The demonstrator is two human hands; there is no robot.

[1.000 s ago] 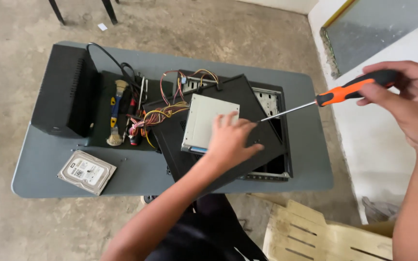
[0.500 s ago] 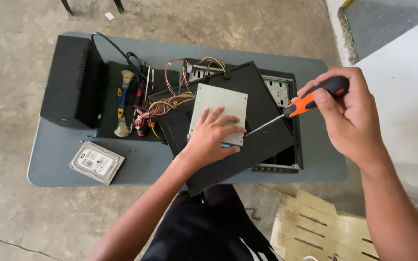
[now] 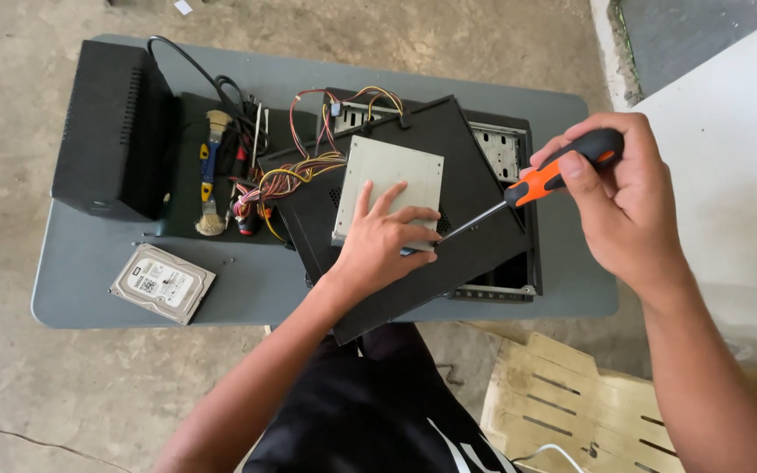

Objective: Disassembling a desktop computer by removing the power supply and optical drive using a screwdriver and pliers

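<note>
My left hand (image 3: 385, 238) lies flat with fingers spread on a grey metal drive box (image 3: 391, 182), pressing it onto a black case panel (image 3: 462, 188) that rests tilted across an open computer case (image 3: 503, 151). My right hand (image 3: 620, 197) grips an orange and black screwdriver (image 3: 543, 180); its shaft slants down to the left, and the tip meets the drive box's lower right edge beside my left fingers. A bundle of coloured wires (image 3: 284, 180) runs from the case to the left.
The grey table (image 3: 256, 280) also holds a black box (image 3: 112, 130) at the left, a bare hard drive (image 3: 162, 283) near the front left edge, and a brush with small tools (image 3: 212, 175). A pale wooden crate (image 3: 562, 394) stands on the concrete floor, lower right.
My right hand has swung the screwdriver down and left, bringing its tip to the drive box's edge. My left hand has stayed on the drive box.
</note>
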